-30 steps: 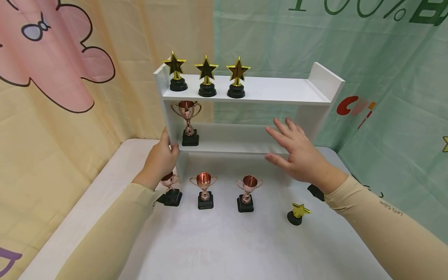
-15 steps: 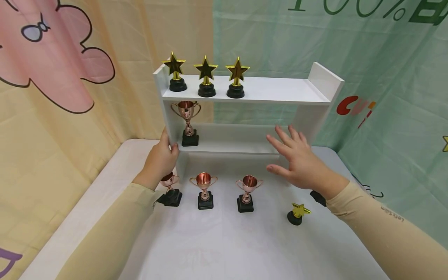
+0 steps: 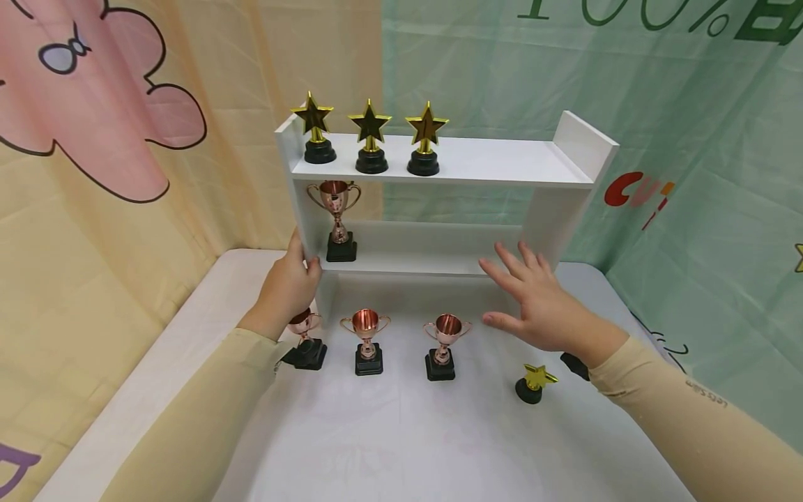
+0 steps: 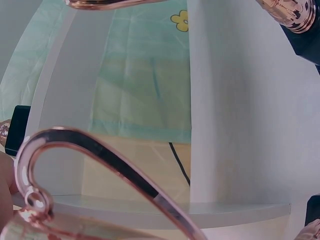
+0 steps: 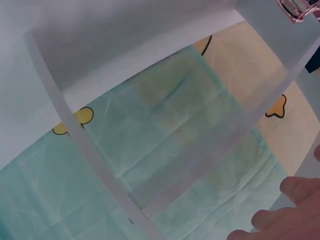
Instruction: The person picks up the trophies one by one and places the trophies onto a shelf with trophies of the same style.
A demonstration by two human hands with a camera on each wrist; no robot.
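Note:
A white shelf unit (image 3: 439, 249) stands on the table. My left hand (image 3: 290, 284) grips its left side panel, thumb toward the front. My right hand (image 3: 539, 303) hovers with fingers spread before the right part of the middle shelf, holding nothing. A copper trophy cup (image 3: 337, 209) stands at the left of the middle shelf. On the table are a smaller trophy cup (image 3: 368, 341) and another trophy cup (image 3: 442, 345), plus a third cup (image 3: 309, 352) partly hidden by my left hand. In the left wrist view a copper cup handle (image 4: 95, 145) looms close up.
Three gold star trophies (image 3: 370, 136) stand on the top shelf's left half. A small gold star trophy (image 3: 533, 382) is on the white table (image 3: 389, 439) at right. Beyond it a dark object (image 3: 574, 365) is mostly hidden by my right wrist. Printed curtains hang behind.
My right hand has lowered slightly and drifted a little to the right, fingers still spread. The left hand, shelf unit and trophies have stayed put.

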